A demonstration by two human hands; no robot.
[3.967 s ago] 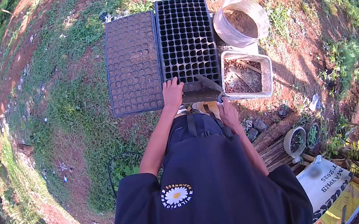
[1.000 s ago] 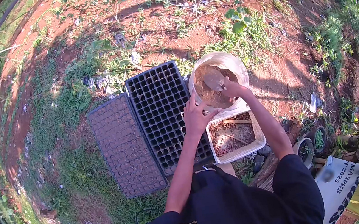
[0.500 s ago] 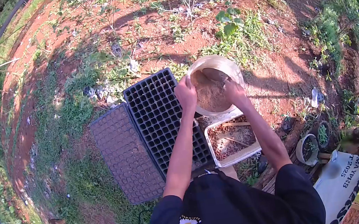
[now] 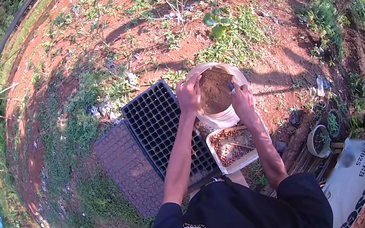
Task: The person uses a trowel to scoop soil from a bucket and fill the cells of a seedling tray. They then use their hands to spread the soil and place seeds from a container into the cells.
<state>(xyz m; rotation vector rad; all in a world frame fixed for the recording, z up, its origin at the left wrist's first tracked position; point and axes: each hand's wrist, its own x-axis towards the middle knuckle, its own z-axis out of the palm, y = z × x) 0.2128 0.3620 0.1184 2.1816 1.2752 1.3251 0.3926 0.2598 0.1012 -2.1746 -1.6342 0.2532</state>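
Note:
A cream plastic bucket (image 4: 238, 75) with dry brown soil (image 4: 214, 91) in it stands tilted, its mouth facing me. My left hand (image 4: 189, 95) is closed on the bucket's left rim, thumb toward the inside. At the right side of the mouth, my right hand (image 4: 243, 101) is closed around a small tool with a dark end (image 4: 231, 87); most of it is hidden by the fingers. Left of the bucket lies a black seedling tray (image 4: 157, 120) with hollow cells. Just below the bucket sits a white basket (image 4: 242, 164) holding brown seeds and thin wooden sticks.
A second seedling tray (image 4: 129, 169), its cells filled with soil, lies at the left. Logs (image 4: 298, 146), a round pot (image 4: 318, 141) and a printed white sack (image 4: 355, 178) are at the right. Weeds and red soil surround everything.
My right hand has shifted down and slightly right at the bucket's mouth, and the tool's dark end now shows. The grey shape seen in the bucket is gone. My left hand stays on the rim.

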